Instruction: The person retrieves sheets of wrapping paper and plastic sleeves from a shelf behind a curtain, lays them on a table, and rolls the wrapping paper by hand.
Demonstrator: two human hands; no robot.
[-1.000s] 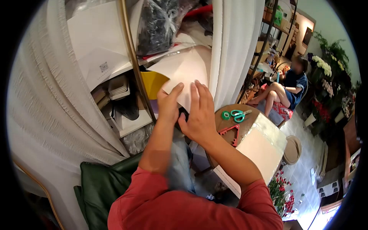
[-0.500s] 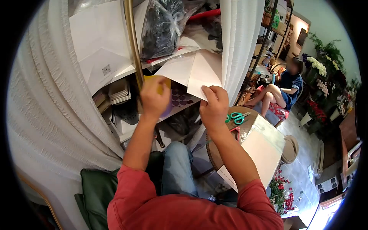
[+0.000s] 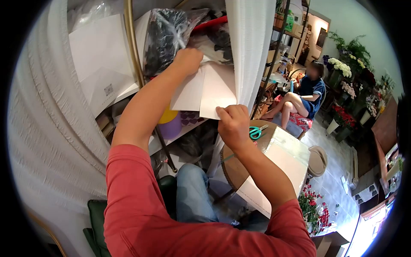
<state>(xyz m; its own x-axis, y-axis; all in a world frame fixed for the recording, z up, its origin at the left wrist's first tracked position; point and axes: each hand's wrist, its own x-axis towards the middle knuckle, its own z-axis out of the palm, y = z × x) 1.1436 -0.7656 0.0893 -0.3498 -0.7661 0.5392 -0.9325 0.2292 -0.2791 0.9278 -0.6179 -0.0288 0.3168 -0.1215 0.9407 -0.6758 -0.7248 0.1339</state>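
Observation:
A pale folded sheet of stiff paper [image 3: 219, 88], with a crease down its middle, lies over the shelf front. My right hand [image 3: 234, 124] is closed on its near corner, pinching it between thumb and fingers. My left hand [image 3: 187, 63] reaches to the sheet's far left end, fingers curled in beside the plastic bag of dark items [image 3: 165, 40]; I cannot tell what those fingers hold. Below the sheet, a purple tub [image 3: 171, 127] with a yellow upper part is partly hidden by my left forearm.
On the round table [image 3: 233, 169] at right lie green-handled scissors [image 3: 257, 132] and a plastic-wrapped pack of pale sheets [image 3: 278, 160]. A white curtain [image 3: 246, 55] hangs beside the shelf, and a brass pole [image 3: 135, 43] stands before it. A person [image 3: 310, 92] sits near flowers [image 3: 342, 73].
My left hand has moved up and away from me, from near the tub to the sheet's far end. My right hand still holds the near corner. The whole view has shifted slightly.

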